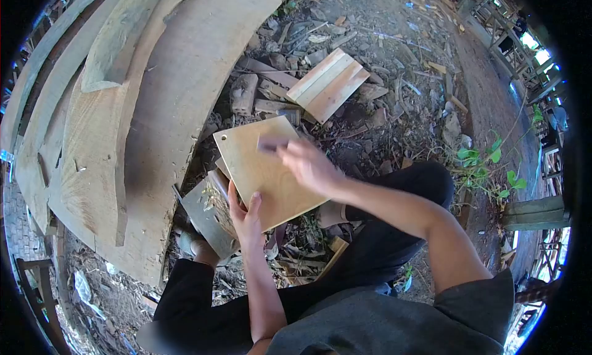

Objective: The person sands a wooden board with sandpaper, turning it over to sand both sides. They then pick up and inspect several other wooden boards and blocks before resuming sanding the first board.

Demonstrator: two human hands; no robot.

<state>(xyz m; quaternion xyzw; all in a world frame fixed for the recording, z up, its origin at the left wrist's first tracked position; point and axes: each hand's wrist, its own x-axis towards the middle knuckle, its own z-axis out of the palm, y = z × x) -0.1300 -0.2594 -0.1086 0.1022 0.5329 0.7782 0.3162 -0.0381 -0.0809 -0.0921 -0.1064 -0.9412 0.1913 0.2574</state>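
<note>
A pale rectangular wooden board [262,179] with a small hole in its upper left corner lies tilted between my knees. My left hand [245,216] grips its lower left edge, thumb on top and fingers underneath. Over the board's upper part, my right hand [305,165] is closed on a small dark block [269,144], blurred by motion; whether the block touches the surface cannot be made out. Beneath the board, to the left, rests a grey flat piece [206,213], partly hidden.
Large slabs of wood [179,77] fill the left side. A striped wooden board [328,85] lies on the debris beyond my hands, beside a brick [243,94]. A green plant [487,164] and a wooden post [535,213] stand at the right.
</note>
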